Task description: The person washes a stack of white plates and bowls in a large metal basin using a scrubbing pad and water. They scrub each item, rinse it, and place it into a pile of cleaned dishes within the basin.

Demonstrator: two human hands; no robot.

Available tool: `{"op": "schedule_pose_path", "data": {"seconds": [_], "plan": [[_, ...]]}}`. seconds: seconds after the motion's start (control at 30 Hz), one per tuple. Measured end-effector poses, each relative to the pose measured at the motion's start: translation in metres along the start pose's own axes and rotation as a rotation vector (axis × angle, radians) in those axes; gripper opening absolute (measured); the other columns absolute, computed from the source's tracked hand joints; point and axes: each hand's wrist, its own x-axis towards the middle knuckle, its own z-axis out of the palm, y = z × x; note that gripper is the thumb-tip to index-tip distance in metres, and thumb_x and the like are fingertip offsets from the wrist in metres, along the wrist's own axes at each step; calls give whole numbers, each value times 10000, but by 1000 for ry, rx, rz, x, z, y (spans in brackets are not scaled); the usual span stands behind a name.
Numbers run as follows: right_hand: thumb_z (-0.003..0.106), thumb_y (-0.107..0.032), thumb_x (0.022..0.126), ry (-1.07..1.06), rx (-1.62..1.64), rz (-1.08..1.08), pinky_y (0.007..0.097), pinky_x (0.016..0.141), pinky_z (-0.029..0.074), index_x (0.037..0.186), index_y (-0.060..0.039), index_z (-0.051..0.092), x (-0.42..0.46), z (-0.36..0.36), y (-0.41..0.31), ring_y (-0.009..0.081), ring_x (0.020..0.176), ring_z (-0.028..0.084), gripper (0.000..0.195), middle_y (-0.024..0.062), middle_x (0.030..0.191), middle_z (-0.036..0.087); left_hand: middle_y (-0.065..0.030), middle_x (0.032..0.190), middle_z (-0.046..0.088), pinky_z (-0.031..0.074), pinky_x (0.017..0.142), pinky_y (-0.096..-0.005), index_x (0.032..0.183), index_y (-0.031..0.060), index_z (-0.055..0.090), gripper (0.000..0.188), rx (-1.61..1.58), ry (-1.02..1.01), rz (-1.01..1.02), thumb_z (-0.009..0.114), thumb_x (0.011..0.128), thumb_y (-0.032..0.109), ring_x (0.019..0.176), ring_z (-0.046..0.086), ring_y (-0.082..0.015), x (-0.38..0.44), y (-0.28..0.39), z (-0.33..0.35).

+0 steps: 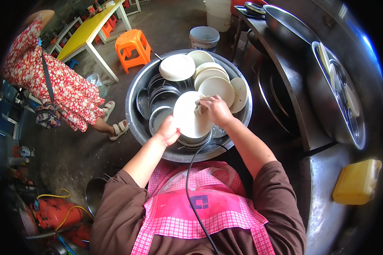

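Observation:
Over a large round metal basin (132, 127), my left hand (168, 131) grips the near left rim of a white plate (189, 118). My right hand (217, 110) presses a crumpled cloth (200, 107) against the plate's upper right face. Behind that plate, several cream-coloured plates (216, 88) lean in an overlapping row. A stack of white dishes (176, 67) sits at the basin's far side. To the left, metal bowls (164, 97) are heaped together, partly hidden by the plate and my left hand.
A black cable (187, 188) hangs down my front to the basin. At right, a metal counter (284, 73) bears large basins (332, 95) and a yellow jerrycan (356, 183). An orange stool (132, 47) and a bucket (204, 36) stand beyond. A person (60, 86) stands at left; red gas cylinders (59, 215) are lower left.

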Motion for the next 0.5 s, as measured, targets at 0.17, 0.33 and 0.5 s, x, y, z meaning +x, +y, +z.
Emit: {"op": "schedule_pose_path", "data": {"seconds": [0.17, 0.33, 0.5], "plan": [[613, 18, 709, 161, 477, -158, 379, 922, 445, 1057, -44, 645, 2, 28, -47, 320, 1027, 573, 355, 127, 1106, 624, -82, 1079, 594, 506, 793, -300, 1224, 41, 511, 595, 41, 38, -32, 407, 667, -139, 931, 606, -212, 3, -4, 11], [625, 10, 710, -248, 284, -289, 358, 907, 445, 926, -95, 683, -24, 14, -21, 283, 1029, 568, 247, 51, 1095, 643, -87, 1047, 618, 503, 738, -278, 1181, 5, 540, 471, 11, 60, 79, 422, 739, -107, 915, 611, -203, 9, 14, -16], [589, 66, 732, 7, 128, 164, 325, 798, 481, 886, -65, 662, -19, -10, 20, 235, 873, 609, 216, 92, 949, 668, -84, 1120, 607, 509, 731, -255, 1231, 12, 510, 387, 226, 241, 179, 423, 856, -26, 944, 609, -183, 12, 8, -23]]}}
